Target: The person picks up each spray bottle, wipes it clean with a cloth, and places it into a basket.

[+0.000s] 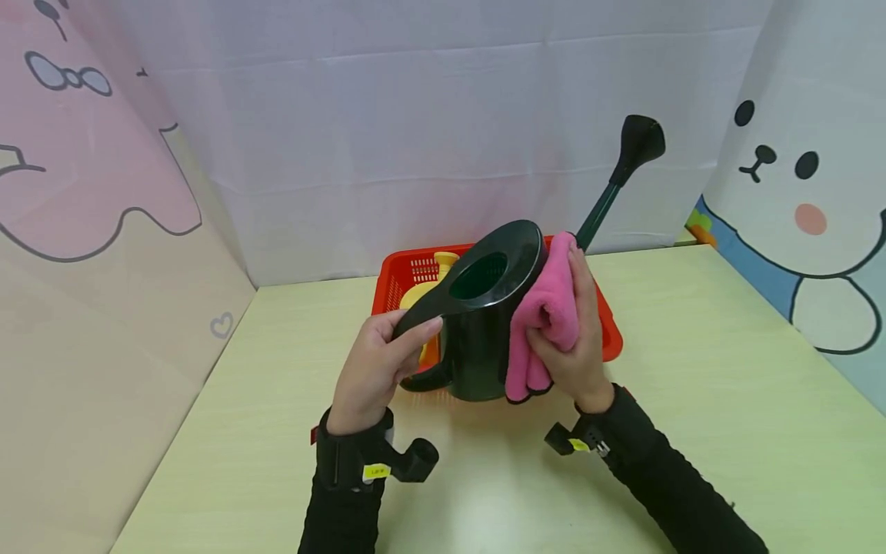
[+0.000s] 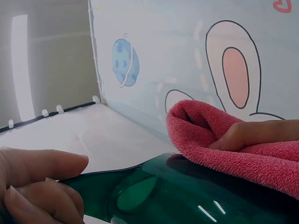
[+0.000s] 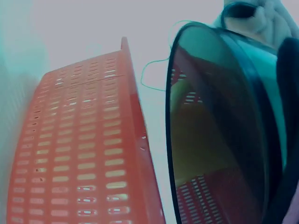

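Observation:
A dark green watering can (image 1: 477, 346) is held above the table, tilted, its long spout with a black rose rising to the upper right. My left hand (image 1: 381, 358) grips its handle at the left, thumb on top. Against the can's right side my right hand (image 1: 574, 338) holds a folded pink towel (image 1: 547, 308). In the left wrist view the towel (image 2: 201, 130) lies over the can's glossy body (image 2: 154, 196), with part of the right hand (image 2: 247, 135) pressing into it. The right wrist view shows the can's shiny base (image 3: 215, 130) close up.
A red perforated basket (image 1: 401, 269) stands on the pale table (image 1: 291, 369) behind the can. A yellow object (image 1: 443, 265) sits inside it, partly hidden by the can. A white curtain (image 1: 415, 154) hangs behind, and printed cartoon panels flank the sides.

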Demonstrator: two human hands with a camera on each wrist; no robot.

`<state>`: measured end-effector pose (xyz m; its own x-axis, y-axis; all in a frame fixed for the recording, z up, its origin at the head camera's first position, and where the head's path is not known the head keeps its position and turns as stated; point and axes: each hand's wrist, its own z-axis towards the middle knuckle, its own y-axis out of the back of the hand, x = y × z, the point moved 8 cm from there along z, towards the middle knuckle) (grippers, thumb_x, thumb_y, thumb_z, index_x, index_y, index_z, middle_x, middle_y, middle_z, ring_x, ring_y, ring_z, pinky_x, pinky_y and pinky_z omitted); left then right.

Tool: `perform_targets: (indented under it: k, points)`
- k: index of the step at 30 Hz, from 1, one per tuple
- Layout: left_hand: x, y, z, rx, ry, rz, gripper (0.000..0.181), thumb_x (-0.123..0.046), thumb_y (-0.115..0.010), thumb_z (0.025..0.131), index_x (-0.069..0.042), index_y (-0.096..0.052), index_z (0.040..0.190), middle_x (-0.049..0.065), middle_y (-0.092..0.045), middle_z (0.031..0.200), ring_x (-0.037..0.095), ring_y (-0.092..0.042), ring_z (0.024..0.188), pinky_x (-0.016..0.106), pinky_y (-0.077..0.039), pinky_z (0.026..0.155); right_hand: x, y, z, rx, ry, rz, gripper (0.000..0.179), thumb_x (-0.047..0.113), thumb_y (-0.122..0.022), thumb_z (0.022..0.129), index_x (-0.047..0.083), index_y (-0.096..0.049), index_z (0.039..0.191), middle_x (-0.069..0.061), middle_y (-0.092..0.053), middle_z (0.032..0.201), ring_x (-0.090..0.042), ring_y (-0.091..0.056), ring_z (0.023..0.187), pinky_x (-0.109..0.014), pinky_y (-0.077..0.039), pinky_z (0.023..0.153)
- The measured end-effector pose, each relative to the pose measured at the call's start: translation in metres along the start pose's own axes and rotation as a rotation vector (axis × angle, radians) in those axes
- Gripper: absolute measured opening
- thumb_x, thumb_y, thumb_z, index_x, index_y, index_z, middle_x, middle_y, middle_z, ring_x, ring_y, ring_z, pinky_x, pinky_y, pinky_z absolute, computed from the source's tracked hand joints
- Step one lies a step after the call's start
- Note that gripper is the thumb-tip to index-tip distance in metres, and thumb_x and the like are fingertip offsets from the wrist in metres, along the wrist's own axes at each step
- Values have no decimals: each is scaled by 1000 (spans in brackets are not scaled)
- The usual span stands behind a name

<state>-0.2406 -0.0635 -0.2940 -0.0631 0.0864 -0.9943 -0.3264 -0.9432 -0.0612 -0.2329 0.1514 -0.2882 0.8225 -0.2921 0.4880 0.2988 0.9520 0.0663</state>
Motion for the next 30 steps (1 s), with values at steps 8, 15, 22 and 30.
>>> perform_targets:
  k: [8,15,22,30]
  points:
    - [0,3,2,-33,4,32,20,-19,-58,89,-3,-49,81,-2,-38,53,12,-34,47,20,-31,50,3,-15,-8,87,-35,-31,94,41,-69,76,1,-14,141,-14,-24,145,-24,-29,130,-21,-41,96]
    - [2,1,5,-26,-13,27,16,-15,-56,90,-4,-49,79,-2,-37,53,11,-34,47,21,-31,50,32,-34,-30,3,342,-442,81,56,-57,78,20,-22,142,-15,-18,148,-38,-21,134,-47,-31,106]
    - [5,-5,9,2,-16,-2,16,-15,-56,89,-6,-49,79,-1,-37,53,12,-36,48,22,-32,50,46,-67,-65,133,560,-738,57,49,-43,88,16,-38,135,-20,-20,146,-43,-10,137,-58,-7,110]
    - [3,0,11,-5,-27,-27,15,-14,-53,90,-8,-48,77,-2,-37,53,10,-34,46,21,-31,49,49,-70,-59,232,701,-713,53,49,-45,86,20,-45,131,-20,-41,125,-41,-16,136,-54,-8,111]
